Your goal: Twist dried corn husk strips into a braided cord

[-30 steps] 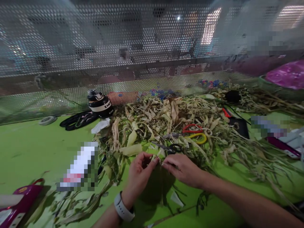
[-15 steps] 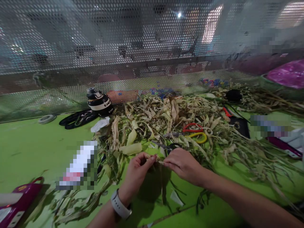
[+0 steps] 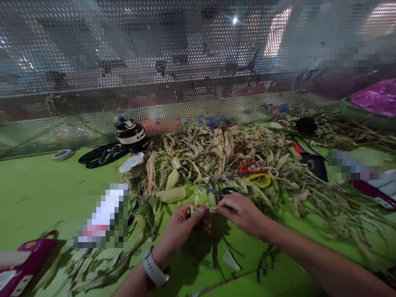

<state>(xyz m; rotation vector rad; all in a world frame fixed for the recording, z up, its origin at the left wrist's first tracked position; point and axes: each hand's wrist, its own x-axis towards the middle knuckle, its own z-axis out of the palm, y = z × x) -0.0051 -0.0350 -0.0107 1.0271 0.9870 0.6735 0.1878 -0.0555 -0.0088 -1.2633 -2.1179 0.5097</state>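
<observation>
My left hand (image 3: 185,218), with a pale watch on its wrist, is closed on a small pale bundle of husk pieces (image 3: 194,207). My right hand (image 3: 236,210) pinches the thin end of the same piece, just right of the left fingertips. Beyond both hands lies a wide heap of dried husks (image 3: 198,144). Scissors with red and yellow handles (image 3: 258,180) rest on the heap's near side. A second, dark-handled pair (image 3: 227,191) lies right behind my right hand, partly hidden by it.
A perforated metal screen (image 3: 185,49) rises behind the green table (image 3: 27,181). A black bottle (image 3: 131,134), dark straps (image 3: 102,154) and a tape roll (image 3: 63,154) stand at the left. Magenta devices (image 3: 34,255) lie at both sides, and a pink bag (image 3: 375,97) sits back right.
The left hand has turned slightly, and more of the pale husk bundle shows above its fingers. The right hand has shifted a little to the right, still pinching.
</observation>
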